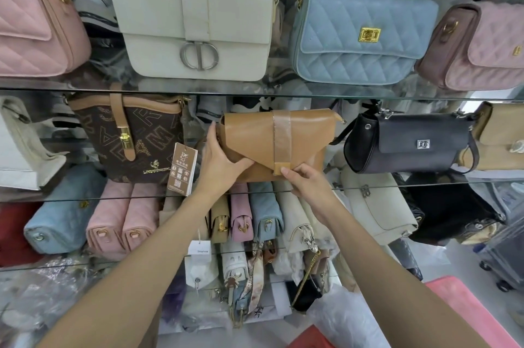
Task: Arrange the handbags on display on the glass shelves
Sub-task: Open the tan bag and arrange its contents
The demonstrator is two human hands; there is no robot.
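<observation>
Stacked glass shelves (pixel 397 96) crowded with handbags; greenery shows through a window upper right. Tan envelope bag (pixel 276 143) stands on the middle shelf between a brown monogram bag (pixel 133 134) and a black bag (pixel 408 143), long axis left-right, flap facing out. Left hand (pixel 219 160) grips its left end; right hand (pixel 306 180) pinches the strap tab at its lower edge.

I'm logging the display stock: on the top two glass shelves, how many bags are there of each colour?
Pink: 2
Cream: 2
Blue: 1
Brown: 1
Tan: 2
Black: 1
Total: 9
Both hands, left and right, hold the middle tan bag.
</observation>
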